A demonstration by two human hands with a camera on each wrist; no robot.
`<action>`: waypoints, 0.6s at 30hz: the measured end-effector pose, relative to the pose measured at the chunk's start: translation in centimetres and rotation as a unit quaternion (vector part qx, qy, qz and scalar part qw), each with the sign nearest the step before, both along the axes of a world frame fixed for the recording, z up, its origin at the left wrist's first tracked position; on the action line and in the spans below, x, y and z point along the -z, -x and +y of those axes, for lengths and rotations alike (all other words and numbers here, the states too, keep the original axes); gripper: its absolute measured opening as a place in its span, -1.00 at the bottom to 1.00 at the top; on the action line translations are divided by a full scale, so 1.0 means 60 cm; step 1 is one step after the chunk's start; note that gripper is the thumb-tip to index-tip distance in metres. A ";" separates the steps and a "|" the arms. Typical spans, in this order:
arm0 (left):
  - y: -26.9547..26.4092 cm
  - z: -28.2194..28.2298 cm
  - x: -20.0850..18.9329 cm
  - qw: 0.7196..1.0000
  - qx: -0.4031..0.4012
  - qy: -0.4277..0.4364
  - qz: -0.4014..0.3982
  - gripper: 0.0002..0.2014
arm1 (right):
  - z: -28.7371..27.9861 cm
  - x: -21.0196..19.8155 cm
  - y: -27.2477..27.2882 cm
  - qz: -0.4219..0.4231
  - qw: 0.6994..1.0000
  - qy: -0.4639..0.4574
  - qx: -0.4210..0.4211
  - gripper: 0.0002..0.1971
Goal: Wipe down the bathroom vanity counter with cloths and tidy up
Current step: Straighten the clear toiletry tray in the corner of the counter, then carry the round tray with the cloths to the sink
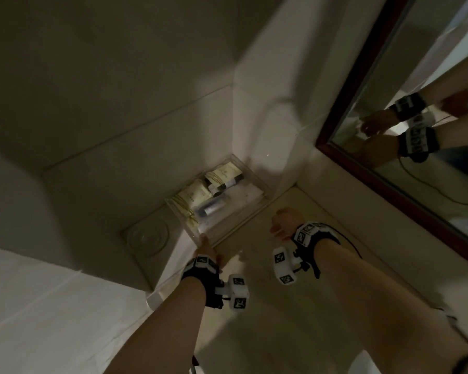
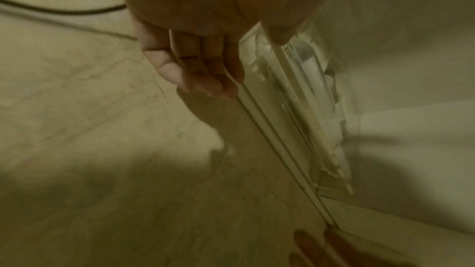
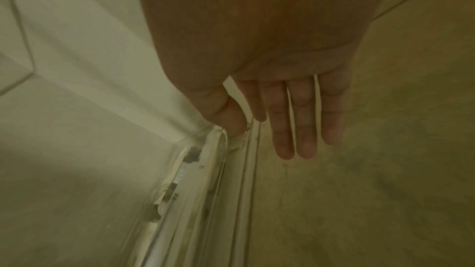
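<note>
At the far corner of the counter (image 1: 257, 306), against the wall: one clear tray (image 1: 250, 195), rectangular, holding cream sachets (image 1: 195, 195), a dark-capped small bottle (image 1: 229, 183) and a pale tube (image 1: 212, 207).

Left hand (image 1: 207, 248): at the tray's near-left corner. Fingers (image 2: 180, 68) relaxed and slightly bent beside the tray's edge; thumb over the rim. Whether it actually touches the tray is hard to tell in the blur. Nothing gripped.

Right hand (image 1: 283, 224): just right of the tray, over bare counter. Fingers (image 3: 303, 121) straight and together, pointing down; thumb close to the tray's corner. Nothing held.

Both wrists: black strap with white marker blocks.

Counter: beige marbled stone, dim light, hand shadows across it.

Left of tray, on a lower ledge: round clear dish (image 1: 147, 236).

Right, along the wall: mirror (image 1: 427, 109) in dark wood frame, reflecting both hands and a dark cable.

Cloths: none in view.
</note>
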State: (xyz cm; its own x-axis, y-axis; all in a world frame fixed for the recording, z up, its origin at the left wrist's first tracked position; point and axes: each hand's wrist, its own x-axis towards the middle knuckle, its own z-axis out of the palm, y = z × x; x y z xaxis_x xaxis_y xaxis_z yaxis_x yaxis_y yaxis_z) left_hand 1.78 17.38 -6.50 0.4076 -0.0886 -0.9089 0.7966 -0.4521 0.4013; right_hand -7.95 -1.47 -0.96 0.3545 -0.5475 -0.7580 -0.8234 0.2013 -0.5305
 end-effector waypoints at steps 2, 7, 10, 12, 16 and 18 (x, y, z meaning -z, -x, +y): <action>0.007 0.007 -0.018 0.998 0.032 0.047 0.027 -0.51 | 0.008 -0.010 0.041 0.009 1.000 0.004 0.012 -0.71; 0.059 -0.015 -0.087 0.975 0.165 0.147 0.035 -0.66 | 0.041 -0.037 0.146 -0.040 0.989 -0.011 0.139 -0.73; 0.111 -0.040 -0.117 0.958 0.230 0.168 -0.034 -0.67 | 0.068 -0.048 0.212 -0.101 0.966 0.001 0.239 -0.73; 0.152 -0.047 -0.127 0.943 0.270 0.189 -0.044 -0.64 | 0.091 -0.055 0.258 -0.128 0.948 0.008 0.290 -0.77; 0.231 -0.034 -0.132 0.927 0.313 0.203 -0.047 -0.58 | 0.145 -0.057 0.354 -0.142 0.926 0.026 0.350 -0.71; 0.274 -0.020 -0.134 0.918 0.342 0.197 -0.043 -0.56 | 0.175 -0.054 0.404 -0.142 0.918 0.031 0.370 -0.69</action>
